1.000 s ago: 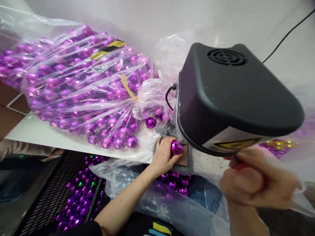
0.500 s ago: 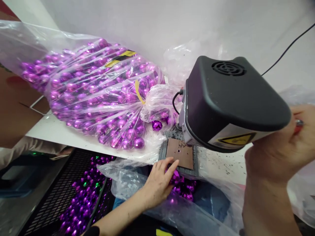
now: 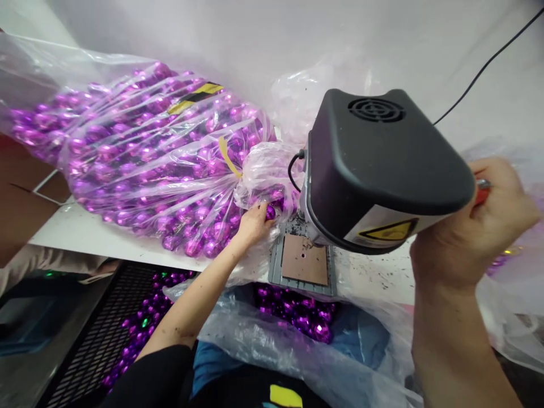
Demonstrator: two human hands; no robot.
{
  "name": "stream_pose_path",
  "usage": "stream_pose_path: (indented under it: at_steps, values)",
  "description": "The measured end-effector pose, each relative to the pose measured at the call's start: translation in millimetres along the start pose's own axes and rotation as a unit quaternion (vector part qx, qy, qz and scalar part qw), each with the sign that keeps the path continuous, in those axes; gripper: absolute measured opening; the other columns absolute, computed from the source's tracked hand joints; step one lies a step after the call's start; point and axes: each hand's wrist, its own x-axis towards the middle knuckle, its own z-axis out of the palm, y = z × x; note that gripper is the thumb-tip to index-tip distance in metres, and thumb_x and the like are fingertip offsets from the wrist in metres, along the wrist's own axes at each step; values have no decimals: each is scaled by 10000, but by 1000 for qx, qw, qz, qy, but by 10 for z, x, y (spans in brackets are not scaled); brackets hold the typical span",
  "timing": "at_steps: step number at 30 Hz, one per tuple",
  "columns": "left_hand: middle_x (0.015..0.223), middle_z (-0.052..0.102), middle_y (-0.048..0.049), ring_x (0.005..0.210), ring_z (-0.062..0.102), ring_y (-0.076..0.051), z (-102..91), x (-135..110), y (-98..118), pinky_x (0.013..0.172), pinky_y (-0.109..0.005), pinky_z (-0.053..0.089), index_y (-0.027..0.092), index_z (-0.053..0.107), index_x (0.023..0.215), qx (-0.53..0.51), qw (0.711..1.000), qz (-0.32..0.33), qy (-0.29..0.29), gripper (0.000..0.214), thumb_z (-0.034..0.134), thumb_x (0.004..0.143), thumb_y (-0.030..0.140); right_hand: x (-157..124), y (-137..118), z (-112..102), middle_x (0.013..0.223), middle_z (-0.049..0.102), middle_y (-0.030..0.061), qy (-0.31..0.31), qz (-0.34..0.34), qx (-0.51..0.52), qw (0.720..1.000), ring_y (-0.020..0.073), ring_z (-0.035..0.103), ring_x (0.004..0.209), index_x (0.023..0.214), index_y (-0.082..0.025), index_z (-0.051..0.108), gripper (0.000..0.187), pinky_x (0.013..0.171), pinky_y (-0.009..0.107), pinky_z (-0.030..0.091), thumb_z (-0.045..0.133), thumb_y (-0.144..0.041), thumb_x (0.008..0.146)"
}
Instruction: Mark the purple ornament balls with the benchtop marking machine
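My left hand is at the gathered mouth of a clear plastic bag, its fingers closed around a shiny purple faceted ball. More purple balls lie just behind it. My right hand is wrapped round a handle at the right side of a black bench machine; red and metal show between the fingers, and most of the handle is hidden. Under the machine's head, a brown plate with a small hole lies on the grey base. No ball sits on the plate.
A big clear bag of purple balls fills the table's left. Black shavings litter the white table right of the base. Loose balls lie in plastic on my lap. A black crate with purple and green balls stands lower left.
My left hand has moved from the front edge of the plate up and left to the bag's mouth, onto a ball. The right hand keeps its grip. The whole view has shifted slightly.
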Motion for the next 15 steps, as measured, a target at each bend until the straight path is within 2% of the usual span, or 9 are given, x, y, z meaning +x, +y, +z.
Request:
stream_pose_path:
  at_steps: [2,3,4,6,8,10,11,13,15]
  values:
    - [1088,653,-107,1023,640,-284,-111,-141,70,901,-418,502,184,582,1185,-103,994,-21,-8,431,725,795,296,35,30,23,589,360,-36,-9,10,-1,1000,20,335,585,729,-118,527,404,571,205,245,521,-490,888]
    - [1113,649,-101,1024,643,-268,-167,-246,122,883,-399,513,196,553,1217,-197,979,-44,-17,471,725,800,331,52,45,35,587,356,-39,-10,13,-2,1000,17,329,586,725,-119,519,387,583,210,245,528,-472,884]
    - [1122,649,-95,1010,653,-254,-211,-367,180,846,-379,528,208,526,1237,-314,946,-73,-40,483,709,816,358,66,59,47,582,347,-43,-8,15,-3,1000,14,319,585,720,-120,510,378,592,215,242,528,-460,883]
    - [1093,668,-86,932,691,-241,-246,-618,288,775,-367,550,225,506,1243,-515,835,-140,-132,461,669,845,392,85,81,66,579,327,-47,-5,15,-7,1000,10,300,583,709,-120,492,378,604,226,231,517,-454,885]
    - [1057,692,-83,905,714,-246,-203,-824,363,768,-367,558,223,528,1233,-624,731,-194,-197,451,672,840,392,91,96,78,589,324,-46,0,15,-7,1000,14,294,587,710,-122,489,377,608,233,222,507,-455,886]
    - [1042,707,-92,922,722,-253,-111,-943,398,801,-370,561,198,574,1196,-673,669,-228,-217,440,693,828,409,90,104,83,592,323,-46,3,13,-7,1000,21,291,587,714,-125,493,369,611,236,224,509,-453,882]
    - [1038,711,-97,927,723,-253,-59,-969,407,815,-371,562,183,596,1161,-683,656,-238,-216,432,702,823,430,89,105,83,590,324,-47,6,10,-9,1000,23,292,587,716,-125,496,368,612,236,227,509,-454,881]
    - [1025,715,-100,917,725,-252,34,-975,419,831,-382,565,166,616,1100,-684,654,-245,-211,437,704,821,491,89,100,79,586,339,-46,7,7,-19,1000,24,305,589,715,-123,500,371,610,232,231,512,-457,877]
    - [974,716,-86,846,725,-235,101,-952,442,790,-377,569,166,612,1056,-656,686,-245,-199,463,698,813,551,91,85,69,583,363,-43,1,9,-29,1000,22,323,592,716,-120,511,375,595,222,229,515,-459,874]
